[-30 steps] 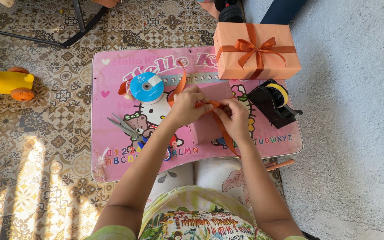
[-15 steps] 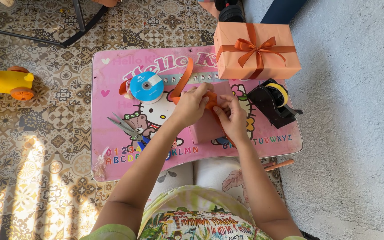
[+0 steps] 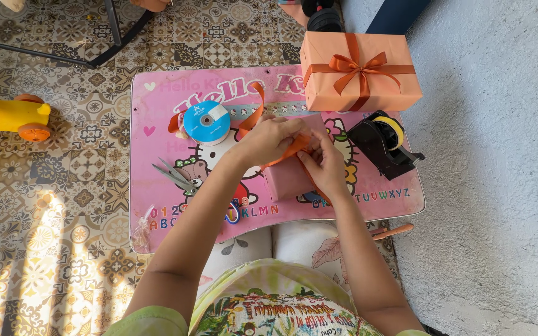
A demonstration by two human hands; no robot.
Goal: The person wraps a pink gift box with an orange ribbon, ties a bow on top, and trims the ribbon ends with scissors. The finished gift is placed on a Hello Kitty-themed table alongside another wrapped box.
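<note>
Pinching the orange ribbon (image 3: 284, 151), both the left hand (image 3: 268, 139) and right hand (image 3: 325, 167) work atop the pink box (image 3: 287, 177) mid-table; the ribbon strip slants toward the spool (image 3: 206, 122). Scissors (image 3: 175, 176) lie left, tape dispenser (image 3: 382, 143) right, wrapped gift (image 3: 359, 70) beyond.

Green tie-dye, tropical-print shirt (image 3: 263, 305)

Glossy satin ribbon (image 3: 281, 155), matt paper-wrapped box (image 3: 289, 177), smooth plastic table (image 3: 157, 124).

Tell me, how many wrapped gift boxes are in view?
2: an orange box with a bow at the table's far right corner, and a pink box under both hands.
</note>
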